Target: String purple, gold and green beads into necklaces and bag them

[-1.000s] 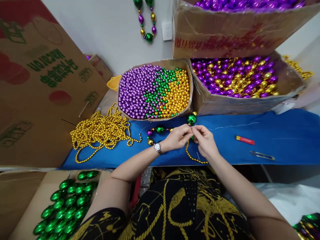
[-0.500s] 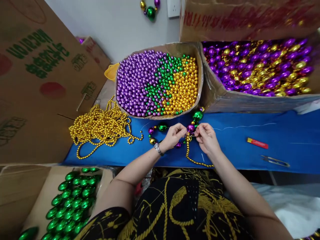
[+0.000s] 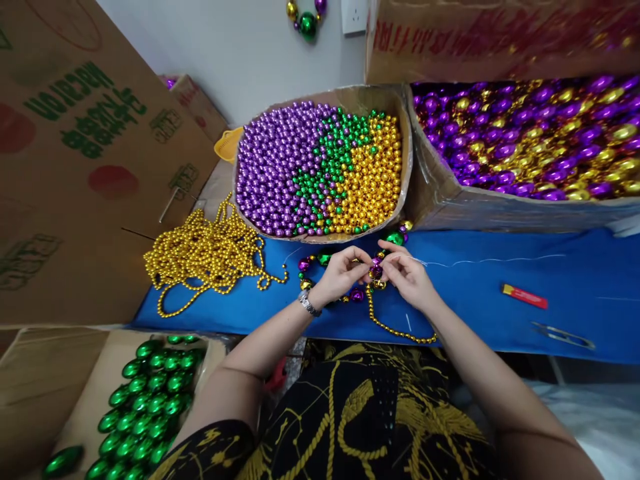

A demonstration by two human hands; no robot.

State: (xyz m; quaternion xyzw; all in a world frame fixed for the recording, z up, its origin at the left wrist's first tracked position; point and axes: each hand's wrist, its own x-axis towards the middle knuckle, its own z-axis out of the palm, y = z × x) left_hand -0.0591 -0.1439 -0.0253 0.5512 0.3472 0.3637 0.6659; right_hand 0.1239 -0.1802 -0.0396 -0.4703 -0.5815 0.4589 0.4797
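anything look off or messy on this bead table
Mostly orderly. The gold bead strands lie in a loose tangle left of the box of small beads, whose front wall bulges outward. Both hands, left hand and right hand, pinch the necklace.

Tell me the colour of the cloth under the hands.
Blue: the cloth under both hands, clearest in the head view.

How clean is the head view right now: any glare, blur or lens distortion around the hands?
Head view: even, soft light, faint shadows; small glints speckle the shiny purple, green and gold beads in the cardboard box; left hand and right hand look sharp at the large-bead strand; wide-angle bending curves the blue table cover and the edges.
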